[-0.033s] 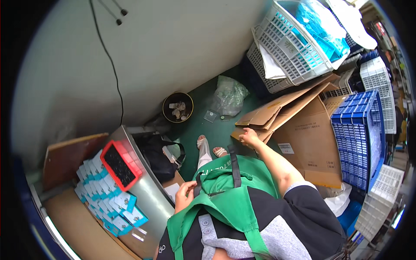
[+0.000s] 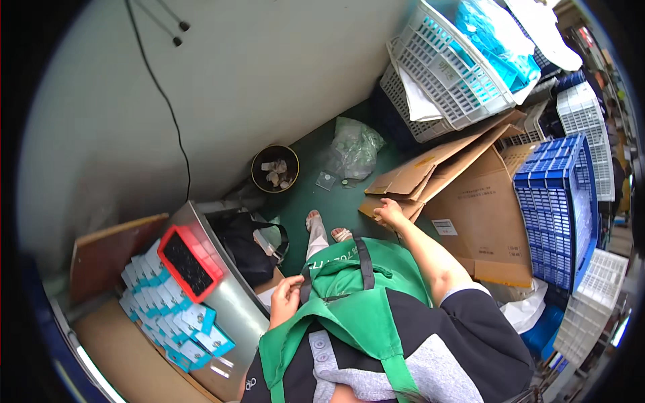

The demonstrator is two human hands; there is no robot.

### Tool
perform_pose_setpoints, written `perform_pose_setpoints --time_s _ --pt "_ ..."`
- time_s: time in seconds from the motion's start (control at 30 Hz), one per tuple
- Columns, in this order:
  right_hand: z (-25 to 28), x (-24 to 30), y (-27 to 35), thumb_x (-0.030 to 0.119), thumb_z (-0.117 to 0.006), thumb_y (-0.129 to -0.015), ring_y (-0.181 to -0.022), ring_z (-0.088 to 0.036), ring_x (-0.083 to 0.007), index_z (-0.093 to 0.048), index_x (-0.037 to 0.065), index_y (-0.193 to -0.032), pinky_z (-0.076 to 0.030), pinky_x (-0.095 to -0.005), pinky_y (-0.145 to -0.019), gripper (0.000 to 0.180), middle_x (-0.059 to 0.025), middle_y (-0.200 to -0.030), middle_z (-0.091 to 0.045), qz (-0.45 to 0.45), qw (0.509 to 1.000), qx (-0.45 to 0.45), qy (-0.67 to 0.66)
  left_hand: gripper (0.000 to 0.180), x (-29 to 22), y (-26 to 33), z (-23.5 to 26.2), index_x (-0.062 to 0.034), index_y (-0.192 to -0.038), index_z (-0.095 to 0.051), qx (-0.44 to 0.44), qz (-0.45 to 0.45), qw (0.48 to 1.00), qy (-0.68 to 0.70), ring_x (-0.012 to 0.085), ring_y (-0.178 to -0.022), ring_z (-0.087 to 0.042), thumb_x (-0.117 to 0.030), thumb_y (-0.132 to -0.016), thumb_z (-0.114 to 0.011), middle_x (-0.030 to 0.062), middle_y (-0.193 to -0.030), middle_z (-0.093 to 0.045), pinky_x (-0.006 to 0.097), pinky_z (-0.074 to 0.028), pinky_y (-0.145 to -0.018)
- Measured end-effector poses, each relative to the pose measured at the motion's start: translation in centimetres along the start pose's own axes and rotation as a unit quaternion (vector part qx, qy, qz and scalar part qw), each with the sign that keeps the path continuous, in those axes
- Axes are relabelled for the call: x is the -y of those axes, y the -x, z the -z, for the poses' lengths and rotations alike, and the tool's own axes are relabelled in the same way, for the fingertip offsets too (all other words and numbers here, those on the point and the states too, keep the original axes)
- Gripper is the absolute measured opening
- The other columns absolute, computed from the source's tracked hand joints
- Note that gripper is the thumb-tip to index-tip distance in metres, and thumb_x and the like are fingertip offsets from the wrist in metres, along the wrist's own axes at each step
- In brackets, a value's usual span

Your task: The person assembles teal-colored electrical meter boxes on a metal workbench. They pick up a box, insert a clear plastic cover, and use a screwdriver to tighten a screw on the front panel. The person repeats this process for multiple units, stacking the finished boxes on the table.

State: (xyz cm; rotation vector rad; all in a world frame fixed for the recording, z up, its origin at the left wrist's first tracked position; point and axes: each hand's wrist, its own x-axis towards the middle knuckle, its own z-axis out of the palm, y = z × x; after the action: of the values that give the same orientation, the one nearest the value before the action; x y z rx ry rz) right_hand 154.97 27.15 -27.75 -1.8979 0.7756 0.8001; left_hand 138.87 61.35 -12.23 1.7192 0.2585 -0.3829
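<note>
My right hand reaches forward to the near edge of a folded brown cardboard box, with its fingers closed at that edge. My left hand is held near my waist, beside the dark strap of my green apron. Its fingers are curled, and whatever they may hold is hidden. Behind the folded cardboard leans another flattened box with a white label.
On a metal-topped table at left sit a red tray of small dark pieces and several blue-white cards. A bin, a clear plastic bag and a black bag lie ahead; crates stack at right.
The view has shifted slightly, so the table with the red tray and cards sits a little lower and further right. Both hands stay in nearly the same place.
</note>
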Motion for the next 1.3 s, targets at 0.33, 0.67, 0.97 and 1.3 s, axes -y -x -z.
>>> perform_pose_setpoints --time_s 0.33,0.67,0.97,1.3 --pt "-2.0 3.9 2.0 0.013 -0.070 -0.077 -0.055 -0.062 -0.0137 -0.053 0.000 -0.121 -0.046 -0.0254 -0.044 0.049 -0.0049 -0.083 -0.062 -0.033 0.992 -0.012 -0.123 0.032 -3.0 -14.8 3.9 0.0002 -0.113 -0.057 0.182 0.077 0.964 -0.177 0.0170 -0.089 -0.063 -0.001 -0.081 -0.054 0.0118 -0.106 -0.062 0.028 -0.049 -0.078" --pt "0.5 5.1 -0.3 0.011 -0.068 -0.077 -0.057 -0.063 -0.0120 -0.057 0.000 -0.117 -0.051 -0.0261 -0.057 0.043 -0.0044 -0.078 -0.065 0.022 0.991 -0.009 -0.132 0.031 -4.2 -23.4 1.7 0.0000 -0.112 -0.057 0.217 0.105 0.955 -0.174 0.0150 -0.083 -0.064 -0.004 -0.082 -0.055 0.0095 -0.098 -0.065 0.027 -0.049 -0.074" --pt "0.8 6.4 -4.1 0.009 -0.068 -0.077 -0.055 -0.062 -0.0124 -0.058 0.000 -0.115 -0.051 -0.0267 -0.053 0.041 -0.0026 -0.072 -0.062 -0.046 0.979 -0.051 -0.193 0.031 -3.4 -30.2 -0.9 0.0015 -0.111 -0.057 0.273 0.144 0.934 -0.180 0.0142 -0.082 -0.062 -0.009 -0.082 -0.056 0.0101 -0.098 -0.065 0.028 -0.048 -0.073" --pt "-5.4 6.2 -12.6 0.017 -0.062 -0.074 -0.108 -0.057 -0.0277 -0.057 0.010 -0.118 -0.045 -0.0376 -0.092 0.044 -0.0116 -0.111 -0.062 -0.061 0.998 -0.009 -0.011 0.034 4.0 -34.2 -0.5 -0.0035 -0.111 -0.058 0.369 0.078 0.880 -0.288 0.0136 -0.077 -0.063 -0.001 -0.078 -0.062 0.0095 -0.089 -0.066 0.027 -0.050 -0.072"
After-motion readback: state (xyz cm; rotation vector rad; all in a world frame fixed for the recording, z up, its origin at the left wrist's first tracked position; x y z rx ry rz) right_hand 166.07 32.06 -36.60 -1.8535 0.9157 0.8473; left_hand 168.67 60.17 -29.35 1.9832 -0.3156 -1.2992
